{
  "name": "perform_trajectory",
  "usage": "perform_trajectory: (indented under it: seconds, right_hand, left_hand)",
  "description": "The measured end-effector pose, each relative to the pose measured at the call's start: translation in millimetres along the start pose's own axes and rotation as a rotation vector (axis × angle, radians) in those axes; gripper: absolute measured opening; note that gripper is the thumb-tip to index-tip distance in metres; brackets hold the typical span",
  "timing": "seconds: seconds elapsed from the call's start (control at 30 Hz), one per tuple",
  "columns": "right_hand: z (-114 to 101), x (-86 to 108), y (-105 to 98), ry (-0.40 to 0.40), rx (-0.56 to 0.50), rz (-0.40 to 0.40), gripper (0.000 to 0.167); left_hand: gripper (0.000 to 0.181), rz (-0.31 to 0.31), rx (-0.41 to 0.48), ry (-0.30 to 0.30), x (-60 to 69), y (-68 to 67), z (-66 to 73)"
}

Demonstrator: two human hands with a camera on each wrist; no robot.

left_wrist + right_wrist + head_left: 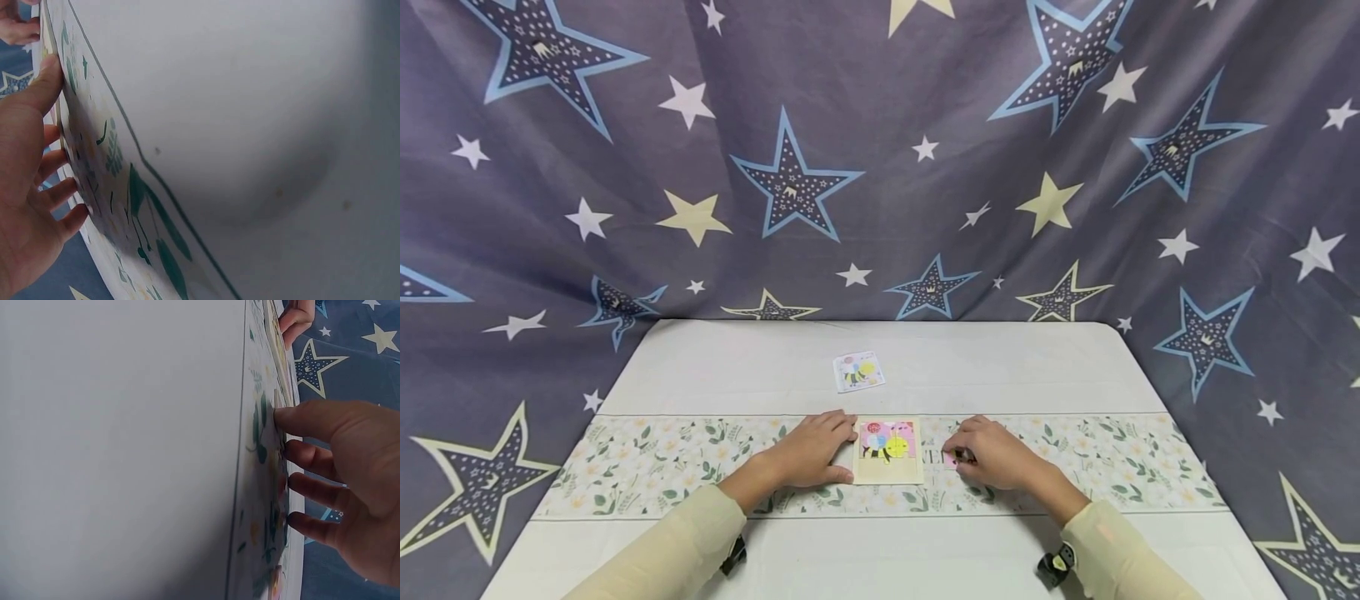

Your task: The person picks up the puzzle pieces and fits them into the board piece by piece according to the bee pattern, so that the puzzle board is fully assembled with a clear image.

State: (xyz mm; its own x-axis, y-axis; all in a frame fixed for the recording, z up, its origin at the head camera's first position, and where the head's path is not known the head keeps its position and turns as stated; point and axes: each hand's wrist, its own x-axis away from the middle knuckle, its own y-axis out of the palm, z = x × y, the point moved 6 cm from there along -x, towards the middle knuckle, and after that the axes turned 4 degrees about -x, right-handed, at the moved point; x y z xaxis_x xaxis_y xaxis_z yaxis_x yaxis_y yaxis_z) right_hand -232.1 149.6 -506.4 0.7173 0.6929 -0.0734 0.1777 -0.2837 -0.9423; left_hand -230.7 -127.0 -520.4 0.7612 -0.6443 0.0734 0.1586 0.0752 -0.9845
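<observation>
A wooden jigsaw puzzle board (889,472) lies flat on the floral strip of the cloth, its inset showing a yellow bee on pink with red and blue round shapes. Against its left edge rests my left hand (815,450), thumb near the lower corner and fingers near the upper one. To the right of the board and apart from it, my right hand (996,454) pinches a small pink and black puzzle piece (951,459), mostly covered by the fingers. In the right wrist view the thumb (306,419) and fingertips sit low at the cloth.
Behind the board a square picture card (859,372) with a similar bee lies on the white table (1000,367). A curtain with stars (865,275) hangs right behind the table's far edge. Dark straps circle both wrists.
</observation>
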Motion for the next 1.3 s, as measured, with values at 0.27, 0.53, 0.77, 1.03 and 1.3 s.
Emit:
perform_trajectory:
  seconds: [0.27, 0.53, 0.77, 1.03, 1.3]
  right_hand:
    - [-9.6, -5.4, -3.9, -0.058, 0.006, 0.037, 0.024]
    - [-21.1, -15.8, -6.1, -0.037, -0.004, 0.016, 0.027]
    - [-27.6, -23.3, -0.5, -0.05, 0.004, 0.015, 0.027]
    - [-38.4, -31.5, 2.0, -0.09, -0.01, 0.034, 0.025]
    - [-47.5, -40.5, 6.3, -0.108, -0.015, 0.034, 0.024]
  left_hand:
    - [0.066, -0.001, 0.006, 0.002, 0.2, -0.2, -0.3]
    - [0.067, -0.002, 0.008, 0.004, 0.9, -1.4, 0.4]
    - [0.067, 0.0, 0.003, 0.008, 1.1, -2.3, 1.2]
    - [0.067, -0.005, 0.004, 0.01, 0.8, -1.7, 0.9]
    - [0.067, -0.005, 0.001, 0.009, 0.4, -1.0, 0.3]
